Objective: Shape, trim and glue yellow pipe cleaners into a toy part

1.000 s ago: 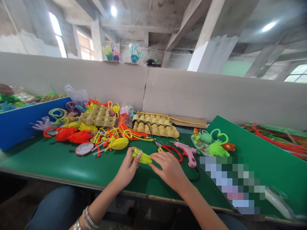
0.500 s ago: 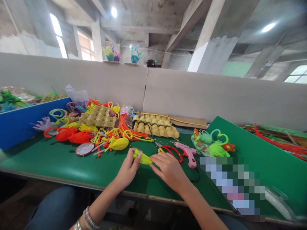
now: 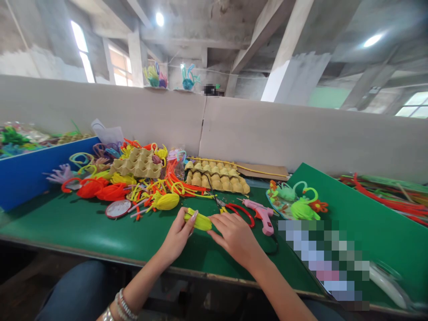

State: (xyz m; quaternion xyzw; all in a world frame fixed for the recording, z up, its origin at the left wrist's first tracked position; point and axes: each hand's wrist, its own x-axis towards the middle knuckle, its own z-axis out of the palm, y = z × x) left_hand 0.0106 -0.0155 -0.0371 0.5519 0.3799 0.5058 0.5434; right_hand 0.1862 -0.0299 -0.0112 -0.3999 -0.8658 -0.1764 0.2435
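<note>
Left hand (image 3: 177,236): grip closed on the 9 o'clock end of the yellow wrapped piece (image 3: 198,220), thumb above.
Right hand (image 3: 236,236): fingertips pinch its 3 o'clock end.
Yellow wrapped piece: held just above the green bench (image 3: 83,227), long axis running 9 to 3 o'clock.
Red-handled scissors (image 3: 239,211) and pink glue gun (image 3: 262,213): at 2 o'clock, near the right hand.
</note>
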